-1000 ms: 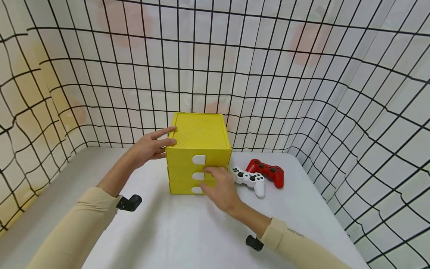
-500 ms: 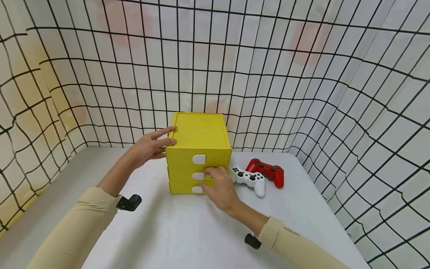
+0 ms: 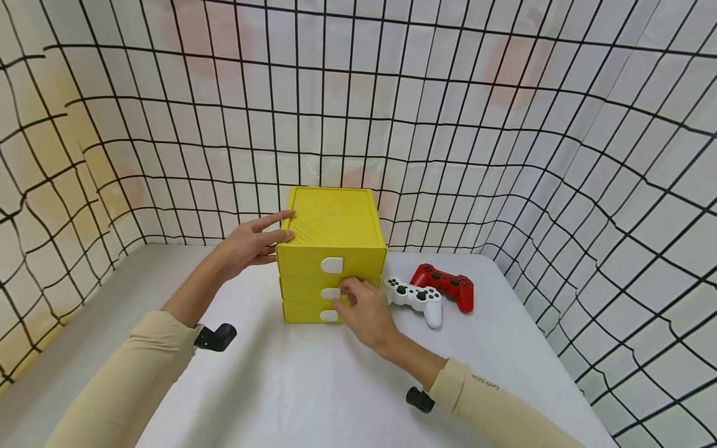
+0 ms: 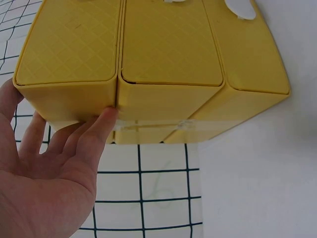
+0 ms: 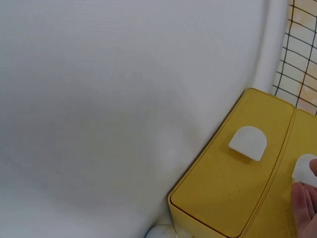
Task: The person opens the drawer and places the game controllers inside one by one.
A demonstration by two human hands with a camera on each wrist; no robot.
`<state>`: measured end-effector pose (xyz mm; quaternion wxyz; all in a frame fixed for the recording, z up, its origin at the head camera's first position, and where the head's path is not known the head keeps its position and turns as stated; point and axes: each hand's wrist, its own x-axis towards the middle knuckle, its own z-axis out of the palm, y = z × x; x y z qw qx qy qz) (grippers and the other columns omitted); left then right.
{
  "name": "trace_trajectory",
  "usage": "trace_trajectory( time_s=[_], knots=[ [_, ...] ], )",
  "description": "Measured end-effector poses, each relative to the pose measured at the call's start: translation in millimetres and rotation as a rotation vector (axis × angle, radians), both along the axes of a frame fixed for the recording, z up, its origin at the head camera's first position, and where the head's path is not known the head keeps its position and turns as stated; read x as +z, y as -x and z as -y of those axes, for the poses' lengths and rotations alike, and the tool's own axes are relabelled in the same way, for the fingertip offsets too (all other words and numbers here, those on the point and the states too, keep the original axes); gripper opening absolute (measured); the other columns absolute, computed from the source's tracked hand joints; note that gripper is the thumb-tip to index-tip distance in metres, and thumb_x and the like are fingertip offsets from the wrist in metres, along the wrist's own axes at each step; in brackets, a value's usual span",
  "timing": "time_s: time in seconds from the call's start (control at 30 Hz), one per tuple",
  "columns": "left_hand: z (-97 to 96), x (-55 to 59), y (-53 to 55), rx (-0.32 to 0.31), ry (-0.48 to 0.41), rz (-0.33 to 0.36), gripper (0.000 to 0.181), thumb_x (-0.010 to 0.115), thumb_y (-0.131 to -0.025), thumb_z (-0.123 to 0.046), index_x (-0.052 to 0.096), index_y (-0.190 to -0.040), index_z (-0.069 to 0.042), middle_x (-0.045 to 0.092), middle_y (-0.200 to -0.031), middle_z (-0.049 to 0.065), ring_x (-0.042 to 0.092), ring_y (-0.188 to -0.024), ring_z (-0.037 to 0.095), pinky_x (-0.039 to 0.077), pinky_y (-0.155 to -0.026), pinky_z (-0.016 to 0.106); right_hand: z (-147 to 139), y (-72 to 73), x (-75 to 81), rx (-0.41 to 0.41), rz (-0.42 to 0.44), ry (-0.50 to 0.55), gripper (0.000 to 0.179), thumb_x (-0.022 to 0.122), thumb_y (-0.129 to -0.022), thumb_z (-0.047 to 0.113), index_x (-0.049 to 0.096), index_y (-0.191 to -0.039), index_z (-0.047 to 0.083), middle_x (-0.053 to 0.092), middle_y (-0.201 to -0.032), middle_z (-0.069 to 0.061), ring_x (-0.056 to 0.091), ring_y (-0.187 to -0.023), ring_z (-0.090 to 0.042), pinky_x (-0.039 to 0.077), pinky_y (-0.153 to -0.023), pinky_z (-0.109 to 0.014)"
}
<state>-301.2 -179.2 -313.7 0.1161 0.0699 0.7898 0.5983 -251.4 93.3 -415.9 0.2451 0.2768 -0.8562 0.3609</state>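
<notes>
A yellow drawer unit (image 3: 336, 218) with three stacked drawers stands on the table, all of them closed. Each front carries a white rounded handle. My right hand (image 3: 366, 314) is at the middle drawer, with thumb and forefinger pinching its white handle (image 5: 304, 168). Partly hidden by that hand is the lower drawer's handle (image 3: 328, 315); the top drawer's handle (image 3: 332, 266) shows fully. My left hand (image 3: 246, 246) rests against the unit's left side, two fingertips on the top edge. In the left wrist view, the left hand's fingers (image 4: 94, 136) lie mostly straight against the yellow side wall.
Right of the unit, a white game controller (image 3: 417, 298) lies on the table, touching or very near a red game controller (image 3: 445, 285) behind it. Black wire mesh (image 3: 448, 124) encloses the back and both sides. The white table surface (image 3: 313, 386) stretches in front.
The right thumb and forefinger have drawn slightly closer together on the middle handle. My left hand, the drawer unit and both controllers stay where they were.
</notes>
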Motion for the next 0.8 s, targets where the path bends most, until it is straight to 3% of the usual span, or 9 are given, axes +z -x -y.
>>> trace_trajectory(
  time_s=[0.17, 0.5, 0.8],
  knots=[
    [-0.2, 0.3, 0.6, 0.002, 0.006, 0.003, 0.071, 0.072, -0.093, -0.048, 0.039, -0.155, -0.041, 0.056, -0.147, 0.007, 0.065, -0.122, 0.022, 0.058, -0.092, 0.026, -1, -1.8, 6.4, 0.023, 0.039, 0.009, 0.007, 0.076, -0.091, 0.012, 0.071, -0.094, 0.008, 0.074, -0.083, -0.001, 0.064, -0.071, -0.011, 0.056, -0.065, -0.019],
    [-0.8, 0.1, -0.1, 0.012, 0.002, 0.007, 0.071, 0.072, -0.093, -0.047, 0.04, -0.155, -0.04, 0.057, -0.143, 0.009, 0.067, -0.111, 0.016, 0.058, -0.088, 0.023, -4, -5.7, 11.2, 0.048, 0.071, -0.018, 0.004, 0.073, -0.094, 0.012, 0.074, -0.094, 0.007, 0.074, -0.081, 0.001, 0.061, -0.07, -0.008, 0.054, -0.064, -0.018],
    [-0.6, 0.9, -1.4, 0.0, 0.001, 0.002, 0.071, 0.072, -0.093, -0.048, 0.039, -0.155, -0.04, 0.056, -0.147, 0.007, 0.064, -0.122, 0.02, 0.058, -0.089, 0.024, -9, -17.7, 18.6, 0.071, 0.116, -0.035, 0.005, 0.072, -0.094, 0.011, 0.075, -0.091, 0.009, 0.075, -0.08, 0.001, 0.062, -0.068, -0.007, 0.054, -0.063, -0.018]
  ],
)
